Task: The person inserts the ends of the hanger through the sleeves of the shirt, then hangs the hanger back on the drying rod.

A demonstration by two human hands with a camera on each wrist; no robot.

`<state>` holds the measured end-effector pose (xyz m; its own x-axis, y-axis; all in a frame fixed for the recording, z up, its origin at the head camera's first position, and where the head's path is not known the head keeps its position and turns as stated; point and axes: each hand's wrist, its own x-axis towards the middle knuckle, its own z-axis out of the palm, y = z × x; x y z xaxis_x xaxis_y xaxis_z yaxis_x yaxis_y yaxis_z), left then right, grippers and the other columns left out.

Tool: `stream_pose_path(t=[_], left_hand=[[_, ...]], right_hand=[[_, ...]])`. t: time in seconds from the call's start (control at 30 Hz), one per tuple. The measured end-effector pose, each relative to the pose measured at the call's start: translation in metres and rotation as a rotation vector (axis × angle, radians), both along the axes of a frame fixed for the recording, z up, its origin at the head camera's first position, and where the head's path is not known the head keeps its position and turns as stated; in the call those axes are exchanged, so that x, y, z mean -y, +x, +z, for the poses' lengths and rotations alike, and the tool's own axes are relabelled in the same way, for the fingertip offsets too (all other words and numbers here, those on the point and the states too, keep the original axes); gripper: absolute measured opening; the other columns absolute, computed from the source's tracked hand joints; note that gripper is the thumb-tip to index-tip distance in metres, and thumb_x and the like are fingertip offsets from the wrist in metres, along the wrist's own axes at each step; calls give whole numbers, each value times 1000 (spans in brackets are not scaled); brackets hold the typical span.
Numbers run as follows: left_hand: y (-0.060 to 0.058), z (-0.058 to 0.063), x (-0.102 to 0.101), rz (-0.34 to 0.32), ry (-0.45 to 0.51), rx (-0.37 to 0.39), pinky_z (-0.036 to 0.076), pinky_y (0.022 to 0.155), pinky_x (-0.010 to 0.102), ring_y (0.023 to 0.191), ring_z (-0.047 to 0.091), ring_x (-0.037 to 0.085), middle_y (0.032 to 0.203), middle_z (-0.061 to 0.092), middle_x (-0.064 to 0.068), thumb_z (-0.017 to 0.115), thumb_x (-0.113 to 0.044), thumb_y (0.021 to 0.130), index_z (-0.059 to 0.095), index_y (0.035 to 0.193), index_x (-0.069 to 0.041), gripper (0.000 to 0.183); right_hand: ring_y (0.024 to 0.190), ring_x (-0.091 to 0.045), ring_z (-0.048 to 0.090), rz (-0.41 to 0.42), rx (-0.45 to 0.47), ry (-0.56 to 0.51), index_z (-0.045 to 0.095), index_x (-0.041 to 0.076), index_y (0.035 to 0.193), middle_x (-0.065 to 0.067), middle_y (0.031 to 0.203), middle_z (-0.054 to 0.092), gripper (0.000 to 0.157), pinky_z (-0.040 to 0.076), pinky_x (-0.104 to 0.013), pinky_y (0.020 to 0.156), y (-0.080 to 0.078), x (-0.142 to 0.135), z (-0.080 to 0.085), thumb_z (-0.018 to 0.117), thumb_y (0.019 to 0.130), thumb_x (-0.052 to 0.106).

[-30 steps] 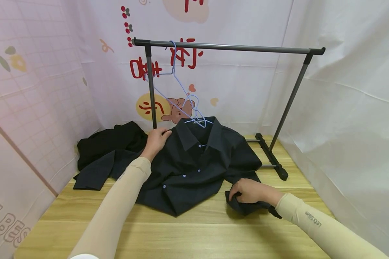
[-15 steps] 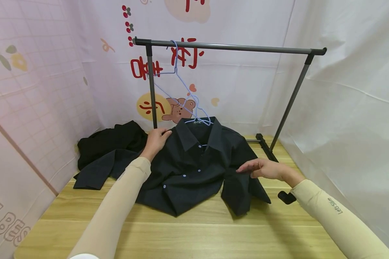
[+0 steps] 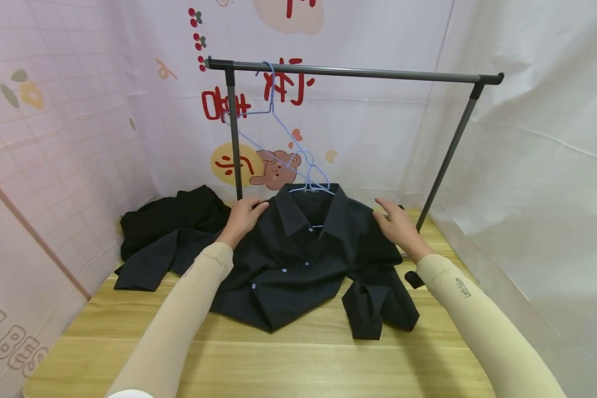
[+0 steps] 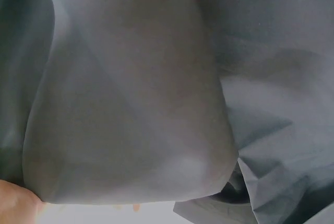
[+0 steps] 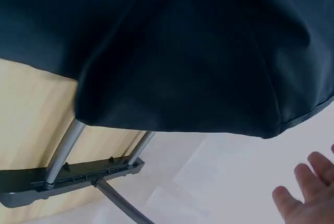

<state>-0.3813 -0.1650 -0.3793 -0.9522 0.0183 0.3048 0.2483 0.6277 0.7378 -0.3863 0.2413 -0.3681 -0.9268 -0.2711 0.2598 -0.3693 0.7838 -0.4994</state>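
Observation:
A dark button-up shirt (image 3: 303,249) lies front up on the table, with a light-blue wire hanger (image 3: 309,187) inside its collar. My left hand (image 3: 242,221) grips the shirt at the shoulder on the left side; in the left wrist view cloth fills most of the picture. Beside the opposite shoulder is my right hand (image 3: 397,224), its fingers spread and its fingertips close to the cloth edge. The right wrist view shows those open fingers (image 5: 308,187) apart from the shirt. The sleeve (image 3: 378,304) on the right is folded down toward the front.
A grey metal clothes rack (image 3: 358,72) stands behind the shirt, its black foot (image 3: 414,279) on the right. Another blue hanger (image 3: 272,113) hangs from its bar, overlapping the collar hanger in view. A black garment pile (image 3: 171,218) lies at left on the wooden table (image 3: 258,365).
My right hand has let go of the sleeve cuff and moved up to the shoulder. The sleeve has dropped onto the table. The collar has shifted slightly right; my left hand keeps its hold.

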Motion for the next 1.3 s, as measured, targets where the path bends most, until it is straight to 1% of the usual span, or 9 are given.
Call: stream_pose_path(t=[0.17, 0.33, 0.53, 0.63, 0.73, 0.93, 1.07, 1.13, 1.3], left_hand=[[1, 0, 1, -15, 18, 12, 42, 72, 37, 80, 52, 27, 85, 55, 10, 56, -28, 103, 68, 99, -7, 25], [-2, -3, 3, -46, -2, -13, 43, 78, 38, 85, 54, 26, 95, 63, 9, 56, -27, 103, 71, 108, -8, 24], [-2, -6, 1, -59, -1, 13, 44, 82, 41, 89, 55, 27, 102, 65, 9, 56, -25, 103, 72, 111, -12, 22], [-1, -7, -1, -62, -6, 39, 44, 84, 41, 91, 55, 27, 106, 66, 8, 56, -27, 103, 72, 113, -12, 24], [0, -9, -1, -56, -14, 67, 43, 79, 39, 88, 54, 26, 97, 63, 8, 57, -29, 102, 72, 107, -11, 24], [1, -13, 2, -59, -44, 105, 39, 66, 34, 74, 50, 24, 76, 51, 6, 59, -28, 102, 69, 89, -6, 27], [1, -16, 6, -62, -33, 112, 42, 73, 35, 80, 53, 25, 85, 60, 7, 60, -29, 101, 73, 102, -7, 25], [1, -17, 8, -49, -16, 122, 45, 78, 38, 85, 54, 27, 93, 63, 10, 60, -31, 101, 72, 109, -7, 28], [1, -16, 15, 5, 43, 109, 46, 92, 45, 98, 56, 29, 113, 65, 12, 58, -37, 101, 68, 119, -9, 34]], right_hand=[[135, -45, 40, 43, 94, 26, 23, 9, 158, -23, 154, 35, 63, 29, -59, 110, -14, 6, -5, 40, 107, 42], [126, -41, 50, 95, 126, -71, 48, 8, 147, -22, 141, 53, 53, 40, -57, 102, -15, 11, -9, 46, 105, 41], [90, -32, 61, 141, 172, -204, 70, 7, 115, -15, 107, 66, 33, 49, -43, 78, -11, 12, -9, 53, 104, 33], [78, -28, 58, 157, 214, -253, 71, 5, 106, -13, 93, 65, 30, 47, -38, 69, -10, 11, -9, 53, 104, 30], [77, -24, 58, 169, 241, -259, 71, 4, 106, -12, 92, 66, 31, 47, -35, 69, -10, 9, -12, 52, 105, 29], [90, -28, 58, 132, 253, -220, 70, 5, 109, -12, 107, 64, 34, 46, -39, 77, -8, 9, -18, 51, 105, 34], [112, -37, 55, 87, 256, -233, 68, 4, 117, -19, 128, 59, 39, 45, -47, 91, -3, 9, -19, 50, 105, 37], [109, -39, 56, 72, 254, -269, 68, 2, 114, -22, 123, 60, 40, 45, -47, 88, 0, 9, -18, 51, 104, 37], [79, -34, 51, 83, 204, -329, 66, -1, 103, -20, 88, 56, 37, 41, -39, 69, 3, 8, -12, 51, 105, 33]])
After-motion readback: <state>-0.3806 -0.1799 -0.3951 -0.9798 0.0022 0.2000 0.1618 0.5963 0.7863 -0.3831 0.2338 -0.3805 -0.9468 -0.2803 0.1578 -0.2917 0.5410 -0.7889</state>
